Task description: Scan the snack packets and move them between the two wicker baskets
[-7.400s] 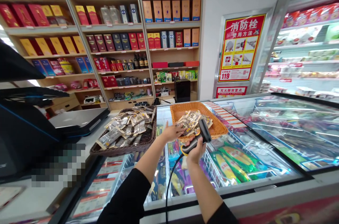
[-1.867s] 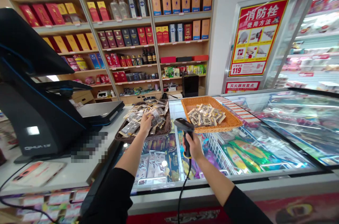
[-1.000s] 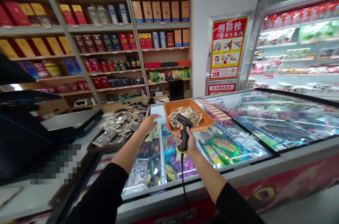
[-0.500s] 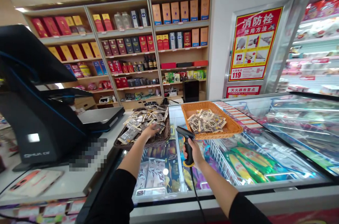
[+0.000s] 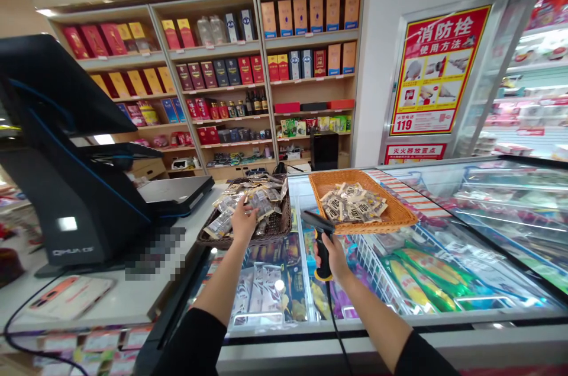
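Note:
My left hand (image 5: 244, 223) reaches over the dark brown wicker basket (image 5: 278, 227), its fingers apart among small foil packets (image 5: 262, 203) with grey-and-gold print. The fingertips touch or nearly touch the packets; none shows clearly gripped. In my right hand (image 5: 333, 259) is a black barcode scanner (image 5: 318, 222) with yellow trim, held by its handle, its head tilted up and to the left. A scanner cable (image 5: 336, 328) hangs down from the grip. Just beyond the scanner, an orange wicker basket (image 5: 393, 219) holds a pile of similar packets with bold dark lettering (image 5: 352, 204).
Both baskets rest at the far part of a glass-topped freezer (image 5: 306, 305) full of bagged food. On the left counter stand a black checkout terminal (image 5: 75, 186) with a flat weighing plate (image 5: 177, 192) and a phone (image 5: 71, 298). Shelves of boxed bottles (image 5: 231, 71) line the back wall.
My left hand has moved left and a little nearer within the dark basket, its fingers now pointing more upward. The right hand keeps the scanner near the orange basket; the view has shifted slightly.

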